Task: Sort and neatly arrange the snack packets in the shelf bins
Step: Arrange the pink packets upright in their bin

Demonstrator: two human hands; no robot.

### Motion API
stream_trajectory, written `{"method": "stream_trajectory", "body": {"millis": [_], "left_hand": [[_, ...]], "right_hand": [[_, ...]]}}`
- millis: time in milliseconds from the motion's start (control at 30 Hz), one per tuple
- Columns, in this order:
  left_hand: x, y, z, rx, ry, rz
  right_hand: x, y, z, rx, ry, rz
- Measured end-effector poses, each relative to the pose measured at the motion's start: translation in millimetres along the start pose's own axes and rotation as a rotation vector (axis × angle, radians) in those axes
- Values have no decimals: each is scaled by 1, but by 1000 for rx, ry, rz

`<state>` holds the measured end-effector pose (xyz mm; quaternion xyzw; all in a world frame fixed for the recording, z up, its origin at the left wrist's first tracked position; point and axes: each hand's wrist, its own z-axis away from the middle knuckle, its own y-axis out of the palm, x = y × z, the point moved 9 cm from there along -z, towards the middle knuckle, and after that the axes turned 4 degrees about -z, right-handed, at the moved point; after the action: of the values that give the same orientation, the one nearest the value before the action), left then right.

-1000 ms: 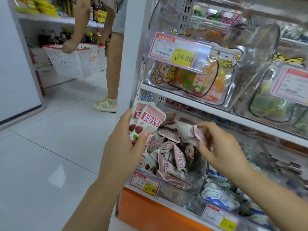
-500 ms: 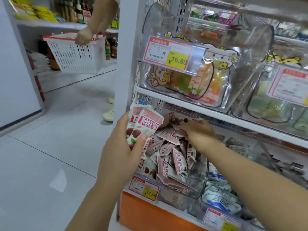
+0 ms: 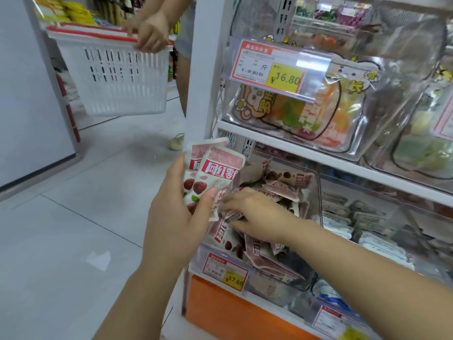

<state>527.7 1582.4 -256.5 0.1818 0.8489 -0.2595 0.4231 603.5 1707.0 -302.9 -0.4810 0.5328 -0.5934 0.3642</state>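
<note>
A shop aisle with a pale tiled floor [image 3: 73, 217] runs past a white metal shelf unit [image 3: 198, 69]. Behind it, another person's hand [image 3: 152, 33] holds a white slotted plastic basket with a red rim [image 3: 115, 77].

On the upper shelf, a clear bin of jelly-coloured sweets [image 3: 294, 119] carries a red-and-yellow price tag reading "¥16.80" [image 3: 285, 77], with the character 斤 beside the price.

On the shelf below, a clear plastic bin [image 3: 316, 192] bears a smaller tag reading "¥17.60" [image 3: 235, 280]. It holds a loose pile of matching packets [image 3: 282, 190].

The left hand [image 3: 176, 217] is clamped on two pink-and-white snack packets [image 3: 210, 173]. It holds them upright, just in front of the bin's left edge. Each shows white Chinese characters on a red band and pictures of red berries.

The right hand [image 3: 255, 217] reaches into the bin, its fingers and thumb pinching a crumpled packet [image 3: 230, 213] at the front of the pile. The two hands are nearly touching.

A neighbouring bin of blue-and-white packets [image 3: 343, 217] sits to the right.
</note>
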Motion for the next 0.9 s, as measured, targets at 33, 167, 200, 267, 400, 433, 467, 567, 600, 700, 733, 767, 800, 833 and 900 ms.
{"method": "stream_trajectory", "body": {"millis": [33,167,200,267,400,433,467,567,600,700,733,767,800,833,900], "left_hand": [[-1,0,0,-5,3,0],[0,1,-1,6,5,9],[0,2,-1,14,7,11],[-1,3,-1,25,2,10],[1,6,-2,27,-4,13],[1,6,-2,31,-7,11],[2,6,-2,33,-11,12],[3,5,-2,34,-23,20],[3,5,-3,35,-25,21],[4,7,-3,49,-28,17],[4,7,-3,52,-28,17],[4,7,-3,54,-29,18],[4,7,-3,55,-30,15],[4,7,-3,56,-31,12],[5,7,-3,55,-34,18]], "right_hand": [[-2,5,-6,23,1,39],[-20,23,-15,129,137,-67],[-25,27,-15,157,174,-75],[-31,38,-14,217,229,-50],[-41,59,-16,348,370,-91],[-42,61,-17,361,396,-117],[-44,62,-19,362,418,-154],[-44,62,-20,380,443,-279],[-43,63,-20,389,435,-300],[-41,66,-16,464,407,-258],[-37,65,-14,487,402,-266],[-38,67,-13,524,400,-247],[-33,65,-13,529,377,-252],[-34,68,-11,560,370,-238],[-28,67,-8,610,355,-215]]}}
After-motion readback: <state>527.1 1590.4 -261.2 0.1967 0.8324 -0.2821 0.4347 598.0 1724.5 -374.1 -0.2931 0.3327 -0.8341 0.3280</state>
